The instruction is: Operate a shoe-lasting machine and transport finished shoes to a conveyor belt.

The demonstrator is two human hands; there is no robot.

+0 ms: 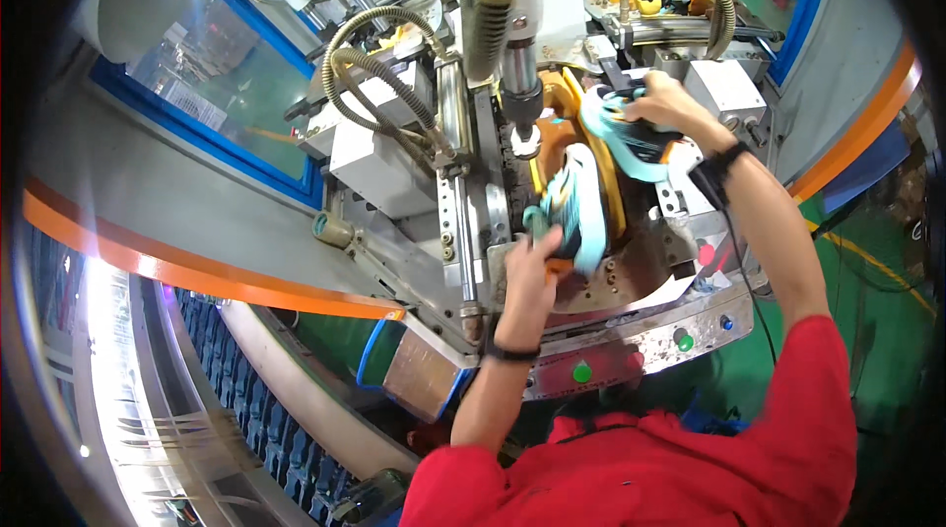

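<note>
Two sneakers in light teal, white and black are at the middle of a press machine. My left hand point(533, 274) is closed at the near end of one sneaker point(588, 205), which lies on its side over the orange-yellow lined cavity point(612, 194). Off to the right, my right hand point(671, 103) grips the other sneaker point(642, 168) by its upper part, above the machine's right side. That sneaker is somewhat blurred by motion. Just left of the cavity, a metal press rod point(522, 84) points down, with a white round tip.
Metal cylinders and ribbed hoses point(379, 20) flank the cavity on the left; a white block point(724, 86) stands on the right. Green buttons point(582, 372) line the front panel. An orange-edged guard point(197, 266) curves at left, with a conveyor point(286, 379) beyond.
</note>
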